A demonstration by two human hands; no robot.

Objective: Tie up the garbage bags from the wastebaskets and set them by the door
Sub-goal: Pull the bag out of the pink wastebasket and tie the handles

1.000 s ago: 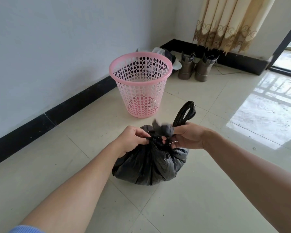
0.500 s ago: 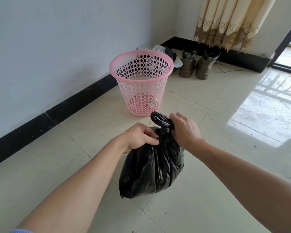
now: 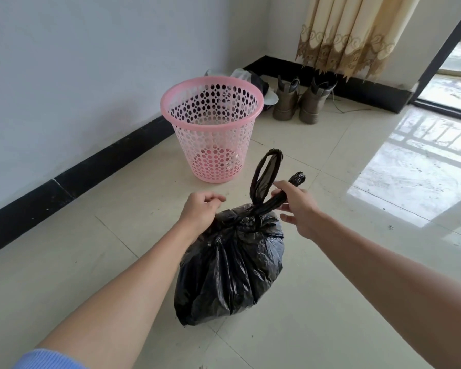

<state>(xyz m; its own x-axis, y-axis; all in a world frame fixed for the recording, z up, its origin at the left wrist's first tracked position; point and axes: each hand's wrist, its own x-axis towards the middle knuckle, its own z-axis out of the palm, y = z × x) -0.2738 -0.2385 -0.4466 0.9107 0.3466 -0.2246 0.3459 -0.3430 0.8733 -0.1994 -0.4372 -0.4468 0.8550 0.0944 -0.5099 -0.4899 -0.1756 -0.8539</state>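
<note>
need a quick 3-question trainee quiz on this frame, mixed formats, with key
1. True or false: the pink wastebasket lies on its side.
2. The right hand grips: A) the wastebasket rim; B) a twisted handle of the black garbage bag; C) nothing.
3. Fill in: on the floor below the curtain stands a pair of ____.

Key
1. False: it stands upright on the tiles.
2. B.
3. boots.
</note>
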